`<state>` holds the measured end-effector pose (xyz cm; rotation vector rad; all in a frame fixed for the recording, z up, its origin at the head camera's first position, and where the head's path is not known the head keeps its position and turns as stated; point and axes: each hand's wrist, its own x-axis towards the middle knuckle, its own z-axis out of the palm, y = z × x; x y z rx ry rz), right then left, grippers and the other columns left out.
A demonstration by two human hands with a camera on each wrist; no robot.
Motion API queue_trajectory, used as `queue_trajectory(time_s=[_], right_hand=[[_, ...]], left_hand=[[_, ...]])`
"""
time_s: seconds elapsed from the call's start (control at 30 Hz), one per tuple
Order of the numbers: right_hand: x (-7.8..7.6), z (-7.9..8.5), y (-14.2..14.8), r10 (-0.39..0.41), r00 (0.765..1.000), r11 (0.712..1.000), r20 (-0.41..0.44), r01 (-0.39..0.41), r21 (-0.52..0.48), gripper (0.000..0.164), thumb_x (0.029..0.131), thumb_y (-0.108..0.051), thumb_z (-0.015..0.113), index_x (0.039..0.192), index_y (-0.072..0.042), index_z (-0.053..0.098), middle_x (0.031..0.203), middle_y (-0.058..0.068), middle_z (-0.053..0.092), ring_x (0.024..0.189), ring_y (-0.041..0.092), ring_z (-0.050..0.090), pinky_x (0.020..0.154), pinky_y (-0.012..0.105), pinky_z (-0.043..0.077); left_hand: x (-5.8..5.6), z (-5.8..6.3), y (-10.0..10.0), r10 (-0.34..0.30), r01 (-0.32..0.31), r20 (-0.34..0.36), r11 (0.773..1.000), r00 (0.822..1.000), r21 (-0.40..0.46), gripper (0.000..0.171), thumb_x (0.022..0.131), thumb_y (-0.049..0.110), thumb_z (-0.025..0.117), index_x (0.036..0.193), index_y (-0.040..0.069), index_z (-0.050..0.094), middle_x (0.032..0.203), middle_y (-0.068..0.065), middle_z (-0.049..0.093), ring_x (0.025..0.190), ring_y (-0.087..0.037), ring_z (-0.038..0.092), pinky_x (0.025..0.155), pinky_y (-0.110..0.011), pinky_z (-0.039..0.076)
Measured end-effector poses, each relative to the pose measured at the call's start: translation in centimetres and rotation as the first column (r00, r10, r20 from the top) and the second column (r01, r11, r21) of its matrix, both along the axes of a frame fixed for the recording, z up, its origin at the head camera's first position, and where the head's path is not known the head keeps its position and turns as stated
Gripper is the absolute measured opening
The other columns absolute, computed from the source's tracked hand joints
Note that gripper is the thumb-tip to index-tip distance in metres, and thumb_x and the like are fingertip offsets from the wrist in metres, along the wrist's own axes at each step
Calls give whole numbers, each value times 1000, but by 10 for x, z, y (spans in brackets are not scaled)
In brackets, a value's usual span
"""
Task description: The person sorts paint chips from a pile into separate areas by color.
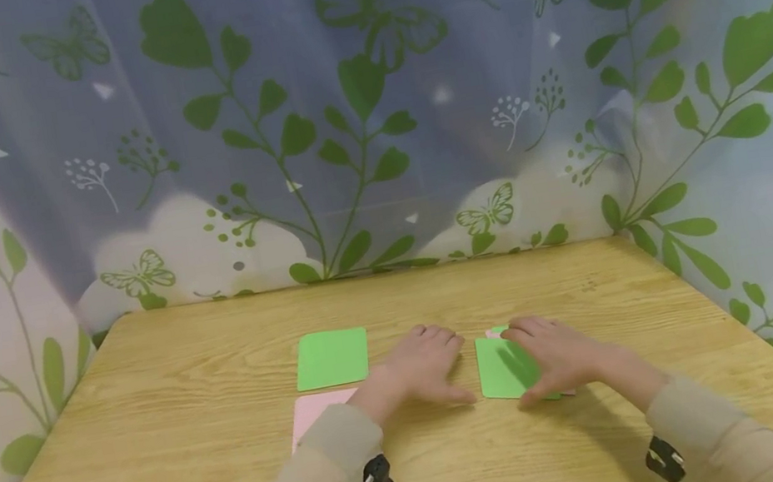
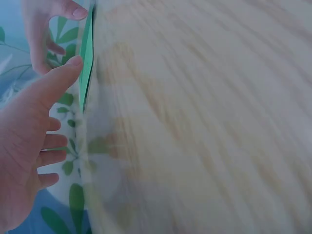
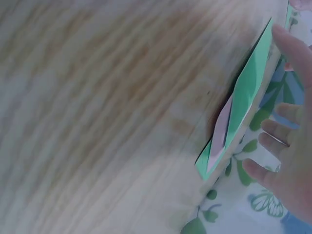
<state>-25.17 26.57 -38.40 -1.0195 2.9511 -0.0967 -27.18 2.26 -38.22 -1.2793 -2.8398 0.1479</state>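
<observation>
On the right of the table, a green square sheet lies on top of a loose stack. Pink and green edges of other sheets show from beneath it; in the right wrist view a pink sheet fans out below the green one. My right hand is over the stack's right part, fingers spread and thumb by the near edge. Left of the stack, my left hand hovers low with loosely extended fingers, holding nothing. Its thumb points toward the stack and overlaps the green edge in the left wrist view.
Left of my left hand lies another green square sheet. A pink sheet is just in front of it, partly covered by my left sleeve. The wooden table ends at a patterned curtain behind and on both sides.
</observation>
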Motion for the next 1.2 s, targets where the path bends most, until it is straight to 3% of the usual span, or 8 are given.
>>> queue_trajectory(time_s=[0.2,0.47,1.0,1.2], right_hand=[[0,-1,9,2,999,1000,44,-3,10,96,66,-58,73,130,6,42,128,22,44,118,40,41,92,55,39],[-4,-5,20,-33,998,999,62,31,34,93,68,-58,71,129,6,43,125,22,45,116,41,42,88,56,41],[-10,-6,23,-10,998,1000,55,10,8,86,70,-53,72,127,6,45,120,19,48,105,34,51,84,48,45],[-11,-5,23,-3,998,1000,56,3,3,85,71,-54,71,127,5,45,118,15,48,102,30,51,82,45,46]], left_hand=[[-4,-8,19,5,-4,41,1000,999,-15,89,76,71,53,140,11,39,139,-4,42,129,-20,36,106,-36,27],[-12,-17,36,-40,40,27,999,999,-19,86,73,76,50,135,16,43,128,1,48,120,-16,41,101,-33,31],[-16,-13,48,-19,22,50,998,999,-56,86,76,74,48,141,19,38,132,0,46,123,-17,40,105,-32,28],[-18,-15,50,-30,31,25,998,999,-58,85,77,74,47,140,18,40,131,-1,47,122,-18,41,105,-32,28]])
